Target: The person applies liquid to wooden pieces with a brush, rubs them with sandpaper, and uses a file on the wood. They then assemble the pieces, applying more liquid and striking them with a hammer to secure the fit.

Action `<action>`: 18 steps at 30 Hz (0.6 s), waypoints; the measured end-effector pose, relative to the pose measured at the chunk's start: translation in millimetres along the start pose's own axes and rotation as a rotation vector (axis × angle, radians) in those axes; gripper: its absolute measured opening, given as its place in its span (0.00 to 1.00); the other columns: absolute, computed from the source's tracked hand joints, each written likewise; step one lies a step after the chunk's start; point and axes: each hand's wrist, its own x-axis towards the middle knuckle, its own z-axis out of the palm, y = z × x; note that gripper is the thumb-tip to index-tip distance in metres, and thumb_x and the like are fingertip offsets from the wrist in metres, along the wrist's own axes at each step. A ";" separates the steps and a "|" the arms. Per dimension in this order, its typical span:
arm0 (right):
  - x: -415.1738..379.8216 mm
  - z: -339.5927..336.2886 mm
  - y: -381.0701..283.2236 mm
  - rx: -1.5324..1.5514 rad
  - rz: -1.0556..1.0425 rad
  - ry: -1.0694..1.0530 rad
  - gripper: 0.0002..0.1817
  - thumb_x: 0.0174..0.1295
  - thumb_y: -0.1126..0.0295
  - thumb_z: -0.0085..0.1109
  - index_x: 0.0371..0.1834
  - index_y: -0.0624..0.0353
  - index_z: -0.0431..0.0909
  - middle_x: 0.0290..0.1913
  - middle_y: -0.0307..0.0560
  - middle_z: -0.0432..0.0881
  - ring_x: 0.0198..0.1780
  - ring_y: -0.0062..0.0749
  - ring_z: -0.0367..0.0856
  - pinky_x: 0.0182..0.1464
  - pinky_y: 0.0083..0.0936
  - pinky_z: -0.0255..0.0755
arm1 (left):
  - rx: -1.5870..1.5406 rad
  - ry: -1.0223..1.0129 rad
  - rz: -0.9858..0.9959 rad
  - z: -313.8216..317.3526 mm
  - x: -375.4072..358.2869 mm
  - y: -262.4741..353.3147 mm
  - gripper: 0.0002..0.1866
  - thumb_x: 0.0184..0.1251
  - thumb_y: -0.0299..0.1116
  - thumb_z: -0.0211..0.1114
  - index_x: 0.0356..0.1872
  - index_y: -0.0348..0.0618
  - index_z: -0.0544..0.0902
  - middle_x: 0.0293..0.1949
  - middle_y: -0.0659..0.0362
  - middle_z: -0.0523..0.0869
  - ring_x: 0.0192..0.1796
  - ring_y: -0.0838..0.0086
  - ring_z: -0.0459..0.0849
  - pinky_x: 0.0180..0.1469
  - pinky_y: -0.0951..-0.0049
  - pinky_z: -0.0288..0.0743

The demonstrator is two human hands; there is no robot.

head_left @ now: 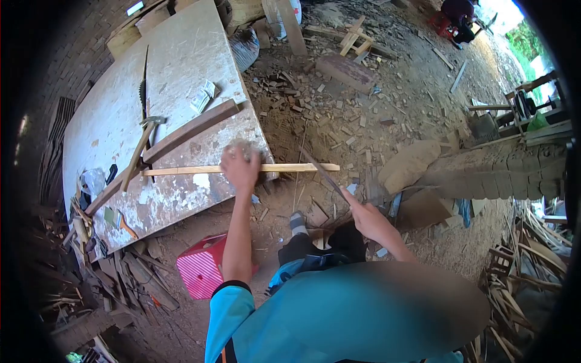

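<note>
My left hand (241, 168), slightly smeared by motion, presses a long pale wooden strip (293, 167) onto the white worn board table, its fingers over the strip. The strip's right end sticks out past the table's edge. In my closed right hand (370, 219) is a long, thin, dark blade-like tool (325, 174), slanting up to the left and crossing the strip near its free end; its handle is hidden in the fist. A hammer (144, 136) and a dark wooden bar (192, 130) lie on the table beyond my left hand.
The paint-worn table (187, 66) also carries a saw (143, 91), a folded paper (204, 95) and orange-handled pliers (127, 227). Below its near edge stands a pink stool (200, 269). A log (490, 172) lies at right. Wood scraps cover the ground; a person (460, 18) sits far off.
</note>
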 end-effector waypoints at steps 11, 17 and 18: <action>15.1 -38.0 7.5 -0.216 -0.069 -0.146 0.40 0.54 0.80 0.46 0.71 0.41 0.48 0.21 0.65 0.73 0.26 0.57 0.77 0.33 0.45 0.69 | -0.029 0.216 -0.801 28.8 22.1 -15.1 0.30 0.58 0.33 0.56 0.64 0.41 0.62 0.69 0.36 0.38 0.71 0.44 0.47 0.70 0.55 0.42; 22.0 -45.5 11.6 -0.200 -0.079 -0.179 0.41 0.52 0.81 0.46 0.71 0.44 0.48 0.17 0.64 0.72 0.23 0.59 0.76 0.30 0.47 0.69 | -0.046 0.270 -0.764 29.4 22.1 -13.0 0.22 0.58 0.27 0.55 0.56 0.40 0.72 0.69 0.35 0.39 0.70 0.45 0.50 0.71 0.57 0.45; 22.7 -47.4 9.9 -0.200 -0.065 -0.194 0.41 0.52 0.81 0.46 0.71 0.45 0.48 0.17 0.64 0.72 0.23 0.59 0.76 0.30 0.47 0.69 | -0.058 0.264 -0.772 29.7 21.5 -14.7 0.22 0.58 0.27 0.55 0.56 0.40 0.72 0.69 0.35 0.39 0.70 0.45 0.50 0.71 0.57 0.45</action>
